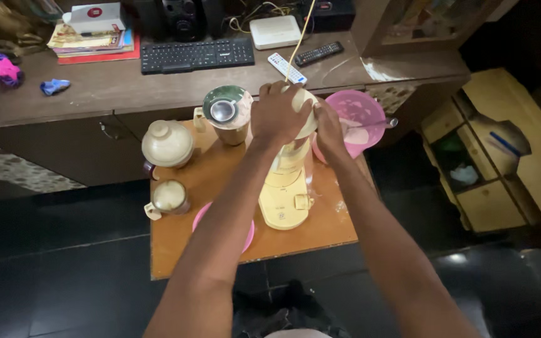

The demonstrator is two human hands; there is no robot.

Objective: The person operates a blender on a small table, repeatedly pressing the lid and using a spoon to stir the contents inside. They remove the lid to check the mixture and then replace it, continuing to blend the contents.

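Your left hand (278, 112) presses the jar lid (305, 106) atop the cream mixer grinder (286, 188); right hand (330, 128) clasps its side. Jar seated; two lidded jars (168, 143) wait aside on the bench (183, 244).

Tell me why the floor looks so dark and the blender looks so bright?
In the head view, light falls mostly on the small wooden table and the cream blender, so they glow; the floor around them sinks into near black shadow; both hands on the blender's lid are lit but slightly soft; a small glare spot shines on the floor at lower right.
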